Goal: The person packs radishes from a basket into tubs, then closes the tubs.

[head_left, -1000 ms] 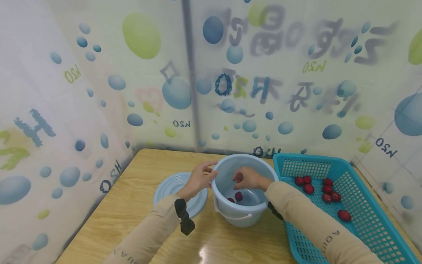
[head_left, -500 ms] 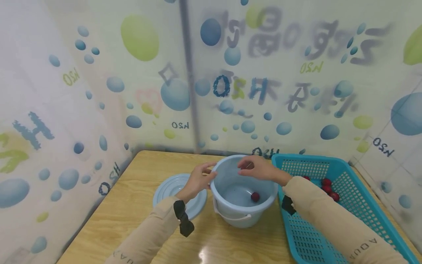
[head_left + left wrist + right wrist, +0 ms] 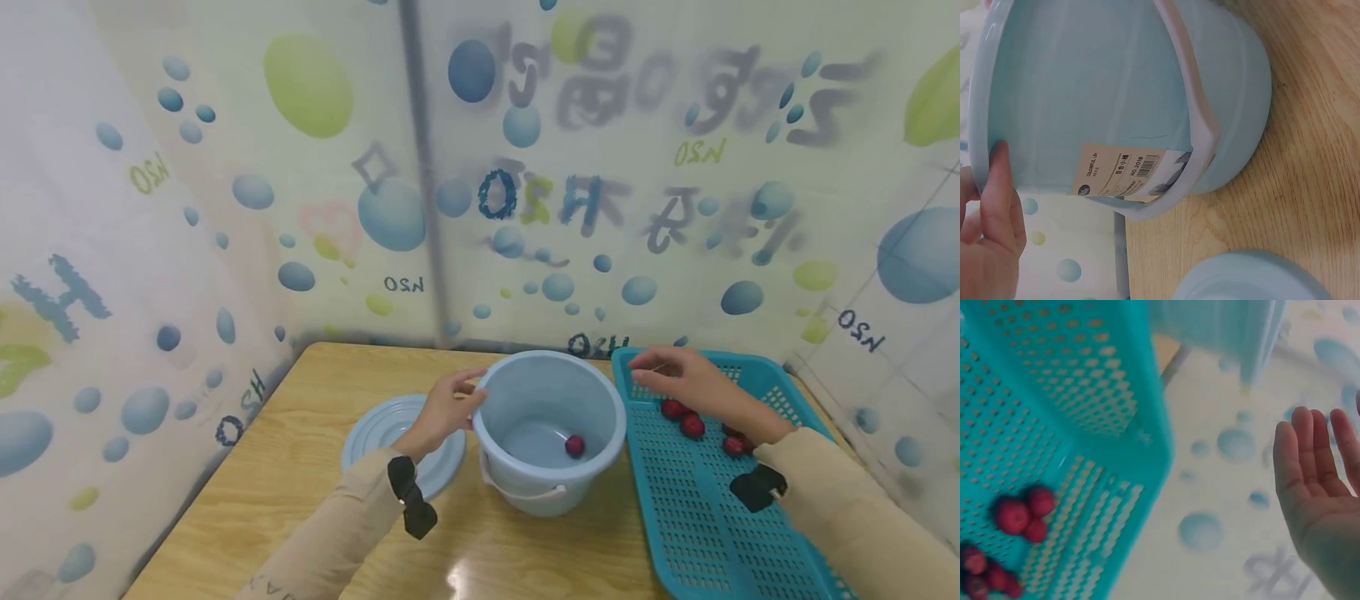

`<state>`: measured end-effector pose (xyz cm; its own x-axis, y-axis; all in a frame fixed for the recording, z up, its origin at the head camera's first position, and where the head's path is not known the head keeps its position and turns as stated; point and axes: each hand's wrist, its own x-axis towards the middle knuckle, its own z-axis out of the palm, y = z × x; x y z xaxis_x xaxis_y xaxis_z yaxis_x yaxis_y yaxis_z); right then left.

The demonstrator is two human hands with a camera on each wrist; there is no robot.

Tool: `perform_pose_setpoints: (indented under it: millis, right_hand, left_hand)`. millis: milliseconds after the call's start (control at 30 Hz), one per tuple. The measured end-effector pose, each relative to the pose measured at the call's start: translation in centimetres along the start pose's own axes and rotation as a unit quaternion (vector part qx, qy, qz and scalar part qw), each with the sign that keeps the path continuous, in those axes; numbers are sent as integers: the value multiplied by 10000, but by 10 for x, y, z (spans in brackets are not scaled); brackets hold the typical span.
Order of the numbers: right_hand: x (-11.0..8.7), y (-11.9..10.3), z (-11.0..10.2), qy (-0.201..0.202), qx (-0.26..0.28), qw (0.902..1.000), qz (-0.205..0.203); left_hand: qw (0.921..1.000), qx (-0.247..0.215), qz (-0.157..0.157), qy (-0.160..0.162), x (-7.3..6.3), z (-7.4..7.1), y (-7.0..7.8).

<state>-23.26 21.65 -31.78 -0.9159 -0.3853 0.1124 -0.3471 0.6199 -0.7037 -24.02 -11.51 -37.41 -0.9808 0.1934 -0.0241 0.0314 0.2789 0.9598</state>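
Observation:
A light blue bucket [image 3: 543, 487] stands on the table with one small, round, dark red fruit [image 3: 574, 446], plum-like, on its bottom. My left hand [image 3: 442, 408] holds the bucket's left rim; the left wrist view shows the thumb pressed against the outer wall just below the rim. Over the back left part of a turquoise basket [image 3: 712, 508] hovers my right hand [image 3: 693, 387], its fingers extended and holding nothing, as the right wrist view also shows. Several red fruits [image 3: 1013, 515] lie in the basket, partly hidden by the right arm in the head view.
A light blue lid [image 3: 360, 437] lies flat left of the bucket, partly behind my left forearm. The bucket's pale handle [image 3: 525, 497] hangs down in front. Behind the wooden table [image 3: 247, 492] stands a wall covering [image 3: 645, 150] printed with bubbles.
My right hand has risen out of the bucket and moved right over the basket. A fruit inside the bucket has rolled to the right. The left hand stays at the rim.

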Motion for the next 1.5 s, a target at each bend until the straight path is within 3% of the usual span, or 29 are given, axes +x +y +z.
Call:
perform_pose_setpoints:
  millis: [200, 333, 433, 500, 600, 700, 900, 1333, 1500]
  right_hand:
    - [-27, 44, -17, 585, 107, 9980, 224]
    - [-37, 115, -20, 698, 402, 9954, 511]
    - [-43, 174, -19, 700, 537, 9915, 957]
    - [-50, 195, -18, 619, 531, 9897, 1179]
    - [-63, 194, -16, 398, 482, 9851, 1601]
    - [-75, 170, -14, 89, 430, 9806, 1910]
    - [-86, 136, -10, -57, 37, 9710, 2391]
    - [-102, 139, -6, 26, -53, 9694, 2453]
    - [-100, 135, -13, -121, -29, 9611, 2759]
  left_hand:
    - [10000, 34, -8, 67, 0, 1, 0]
    - [9999, -18, 9, 119, -1, 0, 0]
    - [9999, -28, 26, 141, -2, 0, -1]
    - [9999, -27, 4, 162, -3, 0, -1]
    - [9999, -27, -43, 163, -4, 0, -2]
    - [9998, -38, -88, 158, -3, 0, -3]
    - [9998, -1, -83, 170, -2, 1, -4]
    - [9995, 3, -211, 224, 0, 2, -1]
    - [9996, 52, -180, 194, 0, 3, 0]
